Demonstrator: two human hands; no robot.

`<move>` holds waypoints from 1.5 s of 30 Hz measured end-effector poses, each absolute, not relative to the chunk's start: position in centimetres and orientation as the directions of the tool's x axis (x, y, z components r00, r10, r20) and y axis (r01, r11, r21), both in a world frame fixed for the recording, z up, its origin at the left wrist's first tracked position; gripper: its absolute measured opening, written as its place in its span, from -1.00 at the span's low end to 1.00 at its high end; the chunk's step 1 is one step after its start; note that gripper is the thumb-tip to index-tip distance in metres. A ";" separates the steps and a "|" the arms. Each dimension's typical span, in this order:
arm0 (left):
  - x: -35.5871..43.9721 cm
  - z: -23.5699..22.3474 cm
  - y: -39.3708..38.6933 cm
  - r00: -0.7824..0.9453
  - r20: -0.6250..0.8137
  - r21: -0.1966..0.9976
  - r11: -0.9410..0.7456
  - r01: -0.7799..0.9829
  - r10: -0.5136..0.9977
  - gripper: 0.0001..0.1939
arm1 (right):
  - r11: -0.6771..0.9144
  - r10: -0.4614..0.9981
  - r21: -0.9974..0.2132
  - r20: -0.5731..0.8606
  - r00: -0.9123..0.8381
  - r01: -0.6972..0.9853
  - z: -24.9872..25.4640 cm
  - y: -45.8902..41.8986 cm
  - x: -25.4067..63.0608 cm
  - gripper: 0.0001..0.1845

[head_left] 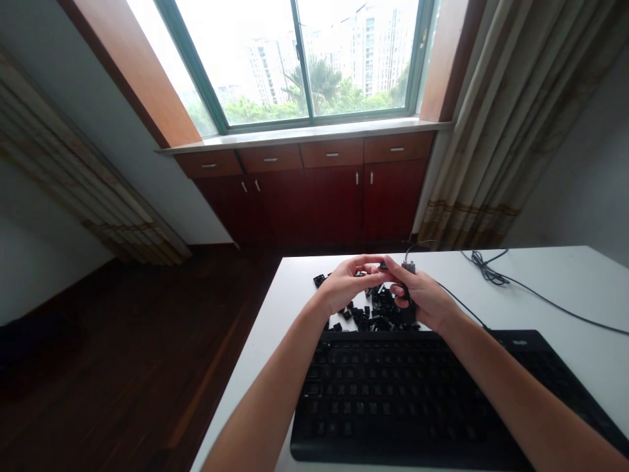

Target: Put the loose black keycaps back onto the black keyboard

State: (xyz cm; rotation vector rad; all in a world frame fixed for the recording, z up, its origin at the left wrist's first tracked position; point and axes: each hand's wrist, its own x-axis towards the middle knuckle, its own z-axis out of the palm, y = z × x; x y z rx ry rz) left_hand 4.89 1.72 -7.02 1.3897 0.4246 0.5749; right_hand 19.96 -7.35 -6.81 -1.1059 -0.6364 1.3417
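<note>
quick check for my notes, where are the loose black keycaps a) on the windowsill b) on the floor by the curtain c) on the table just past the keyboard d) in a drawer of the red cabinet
C. The loose black keycaps lie in a pile on the white table, just beyond the black keyboard.

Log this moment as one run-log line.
hands: left hand, right hand | held: small black part | nearby: loose black keycaps, black keyboard, black cable | surface: white table
</note>
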 end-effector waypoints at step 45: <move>2.4 -2.6 1.2 0.794 0.395 0.496 -0.835 0.239 0.462 -0.85 | -0.087 0.995 -0.989 -0.082 0.049 0.117 -5.2 -8.6 20.6 -0.47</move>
